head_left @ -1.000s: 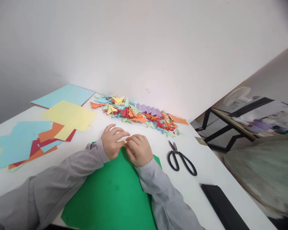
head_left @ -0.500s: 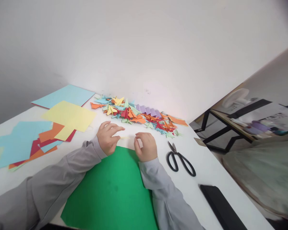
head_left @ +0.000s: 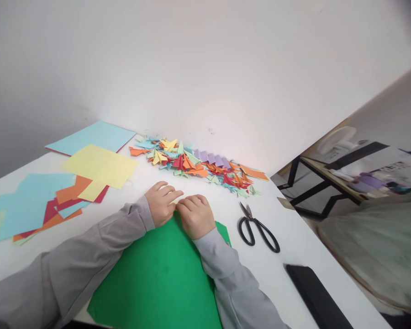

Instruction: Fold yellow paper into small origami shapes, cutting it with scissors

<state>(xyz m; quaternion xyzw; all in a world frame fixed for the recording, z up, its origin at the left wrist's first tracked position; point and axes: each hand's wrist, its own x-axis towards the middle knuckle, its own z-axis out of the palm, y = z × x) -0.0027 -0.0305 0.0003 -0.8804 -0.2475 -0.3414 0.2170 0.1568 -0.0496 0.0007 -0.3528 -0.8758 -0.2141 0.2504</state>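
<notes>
We hold a small yellow paper (head_left: 175,201) between our two hands, just above the far edge of a big green sheet (head_left: 154,274). The fingers of our left hand (head_left: 160,204) are narrow, thumb at the paper's near side and one finger reaching over it; those of our right hand (head_left: 195,216) are bunched and pinch its other end. Our fingers hide most of the paper, so we cannot tell its folds. Beyond lies a heap of little folded paper shapes (head_left: 185,164) in many colours, with purple folded pieces (head_left: 212,159) behind. On our left are loose coloured papers (head_left: 27,196), a yellow sheet (head_left: 102,167) and a blue sheet (head_left: 96,135). To our right, scissors (head_left: 249,217) and a black object (head_left: 315,292) lie on the white surface (head_left: 267,278). Farther right, dark lettering shows on a white item (head_left: 393,164), too blurred for us to read.
</notes>
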